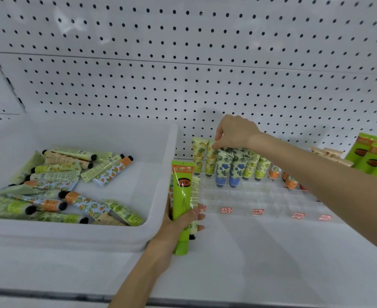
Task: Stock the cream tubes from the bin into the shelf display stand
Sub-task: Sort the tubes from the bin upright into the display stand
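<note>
1. Bin (71, 232): white plastic, open-topped, at left.
2. Loose tubes (56, 185): heap lying flat in the bin; fruit prints, black caps.
3. Stand (261, 203): clear, stepped, red front labels; just right of the bin.
4. Stocked tubes (234, 170): upright, caps down, in the stand's back rows.
5. Pineapple tube (211, 161): 2nd from left at the back; top pinched by right hand (234, 132).
6. Green tube (182, 196): orange label, upright, cap down, gripped by left hand (178, 223) beside 1 paler tube (195, 190), between bin and stand.

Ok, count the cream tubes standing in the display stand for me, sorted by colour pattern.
Yellow pineapple tubes: 2, one pinched by the right hand
Blue flower tubes: 2
Green leaf tubes: 2
Orange-ended tubes: at least 2; the right forearm hides part of that group
Total: at least 8
</note>
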Available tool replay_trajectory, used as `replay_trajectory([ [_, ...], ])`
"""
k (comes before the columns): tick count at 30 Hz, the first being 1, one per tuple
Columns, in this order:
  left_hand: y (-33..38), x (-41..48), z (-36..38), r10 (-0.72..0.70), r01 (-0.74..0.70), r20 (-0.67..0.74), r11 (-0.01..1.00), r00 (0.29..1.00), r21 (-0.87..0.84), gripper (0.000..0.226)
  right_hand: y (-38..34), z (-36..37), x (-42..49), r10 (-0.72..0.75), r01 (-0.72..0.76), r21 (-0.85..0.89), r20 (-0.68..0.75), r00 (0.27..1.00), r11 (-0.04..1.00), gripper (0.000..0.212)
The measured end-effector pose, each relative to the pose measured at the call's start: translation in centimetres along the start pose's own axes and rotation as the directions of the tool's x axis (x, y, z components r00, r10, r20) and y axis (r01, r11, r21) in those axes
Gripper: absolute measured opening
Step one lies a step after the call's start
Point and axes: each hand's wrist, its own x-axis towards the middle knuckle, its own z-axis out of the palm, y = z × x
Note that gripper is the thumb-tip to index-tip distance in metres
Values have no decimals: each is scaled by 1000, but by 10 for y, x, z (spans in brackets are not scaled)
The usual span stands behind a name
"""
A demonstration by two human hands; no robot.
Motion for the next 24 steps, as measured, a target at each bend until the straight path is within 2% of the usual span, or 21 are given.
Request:
replay_trajectory([
  [3,-1,0,-1,-7,7,15,1000,1000,4,29,0,0,-2,8,-8,4,-5,1000,1000,19],
  [6,-2,1,-1,-9,9,25,1000,1000,-10,20,1,-1,-5,29,-28,38,-27,999,999,20],
  [9,-4,2,-2,-8,9,43,1000,999,-19,16,2,-8,-12,52,-38,112,-118,992,993,18],
  [11,-5,4,-3,-5,6,59,1000,998,-21,16,-1,-14,-24,14,23,203,-176,984,979,16],
  [13,-7,6,-4,1,0,72,1000,997,-22,18,-8,-17,-43,-58,101,378,-124,991,920,17],
  [15,-9,6,-4,14,-11,86,1000,996,-29,21,-17,-15,-66,-151,110,533,33,988,839,20],
  [17,-11,7,-5,30,-28,96,999,995,-26,29,-24,-6,-84,-237,109,584,147,960,805,25],
  [20,-14,6,-5,39,-39,138,999,990,-3,44,-25,11,-97,-216,84,587,158,964,805,30],
  [24,-14,-4,5,3,-1,272,1000,962,-7,43,-14,13,-113,-126,-32,669,187,974,742,23],
])
